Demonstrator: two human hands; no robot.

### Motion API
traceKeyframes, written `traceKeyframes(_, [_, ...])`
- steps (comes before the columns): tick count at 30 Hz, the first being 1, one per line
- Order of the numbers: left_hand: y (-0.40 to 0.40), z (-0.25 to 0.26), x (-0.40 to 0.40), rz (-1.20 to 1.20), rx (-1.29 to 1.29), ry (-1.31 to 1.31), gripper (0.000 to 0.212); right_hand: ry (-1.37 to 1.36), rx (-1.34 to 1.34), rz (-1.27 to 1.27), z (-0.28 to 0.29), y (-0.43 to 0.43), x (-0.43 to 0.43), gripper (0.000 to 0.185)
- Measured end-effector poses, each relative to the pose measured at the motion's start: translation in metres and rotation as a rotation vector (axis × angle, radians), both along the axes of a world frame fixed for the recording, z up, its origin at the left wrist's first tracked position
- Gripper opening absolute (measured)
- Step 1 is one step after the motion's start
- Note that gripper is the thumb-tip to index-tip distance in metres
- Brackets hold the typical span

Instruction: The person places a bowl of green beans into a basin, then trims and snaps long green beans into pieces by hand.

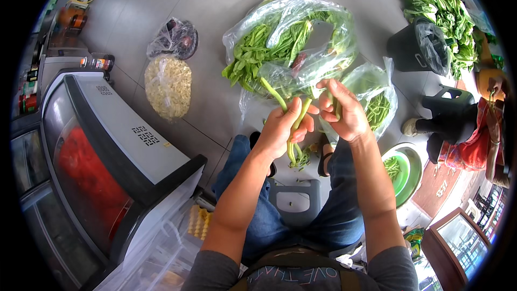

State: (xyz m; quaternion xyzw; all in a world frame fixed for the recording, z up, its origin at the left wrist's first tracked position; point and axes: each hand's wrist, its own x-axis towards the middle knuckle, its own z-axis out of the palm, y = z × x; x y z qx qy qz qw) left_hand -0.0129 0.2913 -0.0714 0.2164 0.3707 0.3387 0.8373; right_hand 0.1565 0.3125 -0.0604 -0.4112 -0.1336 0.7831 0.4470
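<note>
My left hand (282, 129) is closed around several long green beans (276, 93), whose ends stick out above and below the fingers. Close beside it, my right hand (343, 111) pinches a short piece of green bean (336, 107) between thumb and fingers. Just beyond the right hand, a clear plastic bag (385, 79) on the floor holds more green beans (378, 110). Bean trimmings (303, 159) lie scattered on the tiles between my feet. To my right, a green basin (405, 171) contains bean pieces (391, 167).
A large clear bag of leafy greens (274, 44) lies ahead. A bag of pale chopped food (168, 87) is on the left, near a glass-fronted display case (93, 161). On the right are a black bin (404, 46), a plastic stool (448, 99) and a seated person (464, 137).
</note>
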Motion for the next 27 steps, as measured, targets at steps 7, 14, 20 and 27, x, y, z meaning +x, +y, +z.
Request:
traceKeyframes(7, [0.0, -0.003, 0.001, 0.002, -0.077, -0.01, 0.044, -0.33, 0.124, 0.225, -0.001, -0.005, -0.012, 0.022])
traceKeyframes(14, [0.0, -0.003, -0.002, -0.036, -0.037, 0.036, 0.036, -0.194, 0.133, 0.007, 0.001, 0.0, -0.007, 0.016])
traceKeyframes(20, [0.001, -0.001, -0.003, -0.068, -0.041, -0.013, 0.032, 0.016, 0.075, -0.019, 0.006, -0.008, -0.019, 0.017])
traceKeyframes(27, [-0.001, 0.0, 0.0, -0.126, 0.041, 0.05, 0.031, 0.037, -0.042, 0.009, 0.003, -0.008, -0.015, 0.016])
